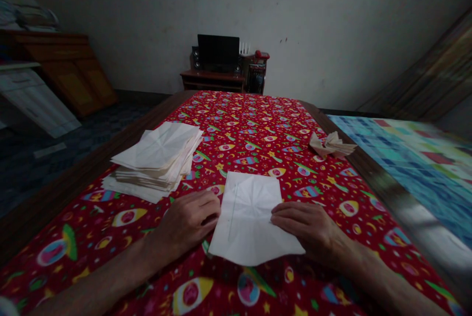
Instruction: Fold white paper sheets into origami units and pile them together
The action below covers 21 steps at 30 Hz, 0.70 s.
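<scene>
A creased white sheet of paper (250, 222) lies in front of me on the red patterned tablecloth. Fold lines fan out from a point in its upper half, and a thin dark line runs down its left side. The lower edge bows slightly up off the cloth. My left hand (195, 215) is closed at the sheet's left edge, fingers curled. At the right edge, my right hand (309, 225) has its fingers together over the paper, gripping it; the thumb is hidden. To the left lies a thick stack of similar creased sheets (158, 151).
A folded paper piece (332, 145) rests near the table's right edge. The red tablecloth (250, 124) covers the long table. Beyond it stand a black monitor (218, 50) and speakers on a small desk. A wooden cabinet (70, 70) is at left, a colourful bedspread (413, 163) at right.
</scene>
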Each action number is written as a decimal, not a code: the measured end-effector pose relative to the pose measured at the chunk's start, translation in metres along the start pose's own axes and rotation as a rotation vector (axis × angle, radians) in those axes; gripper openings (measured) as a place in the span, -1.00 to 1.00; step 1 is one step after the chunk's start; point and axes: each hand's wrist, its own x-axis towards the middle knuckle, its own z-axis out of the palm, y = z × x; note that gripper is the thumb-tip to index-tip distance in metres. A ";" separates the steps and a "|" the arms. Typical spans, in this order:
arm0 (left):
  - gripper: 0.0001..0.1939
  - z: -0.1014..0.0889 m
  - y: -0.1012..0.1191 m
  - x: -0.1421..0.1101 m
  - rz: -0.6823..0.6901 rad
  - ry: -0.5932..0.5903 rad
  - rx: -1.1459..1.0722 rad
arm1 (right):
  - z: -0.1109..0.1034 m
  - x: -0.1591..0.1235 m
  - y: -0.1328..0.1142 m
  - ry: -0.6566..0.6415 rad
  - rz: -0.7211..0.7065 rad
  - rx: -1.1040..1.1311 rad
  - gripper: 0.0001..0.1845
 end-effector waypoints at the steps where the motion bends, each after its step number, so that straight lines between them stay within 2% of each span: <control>1: -0.85 0.000 0.000 0.000 -0.005 0.018 -0.001 | 0.000 0.000 0.000 -0.006 0.004 0.001 -0.69; 4: -0.87 0.000 0.001 0.000 -0.012 0.068 -0.020 | 0.000 -0.002 0.002 -0.022 0.007 0.005 -0.70; 9: -0.86 0.000 0.002 0.001 -0.016 0.051 -0.025 | -0.002 0.000 0.003 -0.077 -0.009 -0.022 -0.70; 12: -0.85 0.000 0.000 0.001 -0.008 0.045 -0.019 | -0.006 0.001 0.005 -0.142 0.030 -0.072 -0.71; 14: -0.85 0.000 -0.001 0.000 -0.010 0.039 -0.021 | -0.009 0.000 0.011 -0.133 0.099 -0.104 -0.71; 16: -0.86 -0.001 -0.002 -0.001 -0.015 0.036 -0.023 | -0.011 -0.003 0.019 -0.063 0.202 -0.121 -0.73; 19: -0.89 0.000 -0.003 -0.001 0.007 0.030 -0.014 | -0.009 -0.004 0.034 0.033 0.459 -0.171 -0.70; 21: -0.88 0.000 -0.003 -0.001 0.029 0.026 -0.005 | -0.005 -0.001 0.043 0.018 0.612 -0.199 -0.68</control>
